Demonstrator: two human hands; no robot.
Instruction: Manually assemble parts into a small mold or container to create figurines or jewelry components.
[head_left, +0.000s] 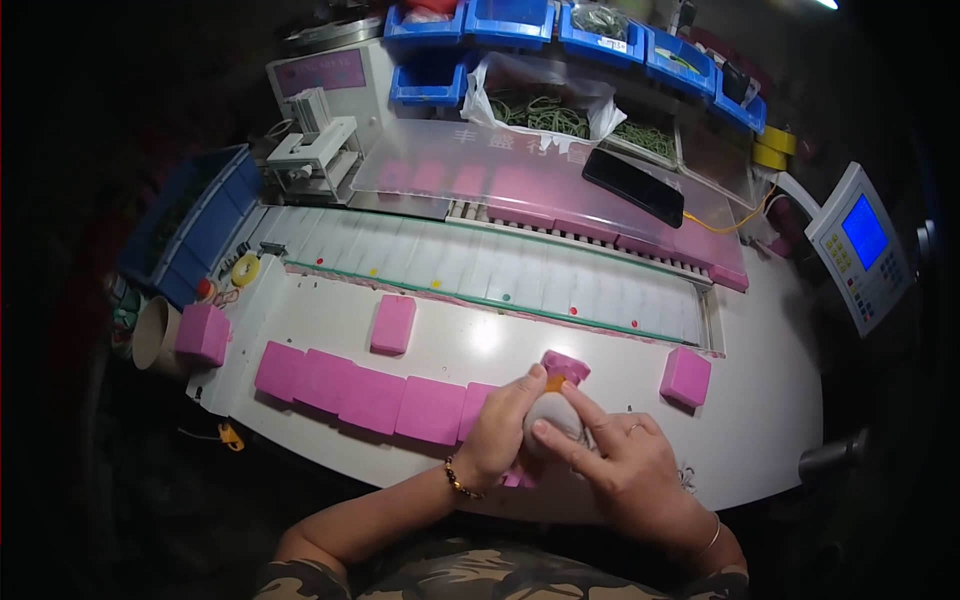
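Near the front edge of the white table, both hands hold a rounded pale grey piece (548, 415). An orange part and a crinkled pink end (567, 364) stick out at its far side; I cannot make out its kind. My left hand (495, 425) is closed around its left side, thumb pointing up along it. From the right, my right hand (630, 460) grips it with thumb and index finger. Pink blocks (370, 398) lie in a row left of my hands, the row's right end partly hidden behind my left hand. Another pink block (687, 378) stands to the right.
Single pink blocks (393, 323) (203, 334) stand farther left. Beyond runs a white channel (480, 265) with green edges. A phone (633, 187) lies on a clear cover. Blue bins (510, 20) line the back; a control panel (860, 245) with a blue screen stands right.
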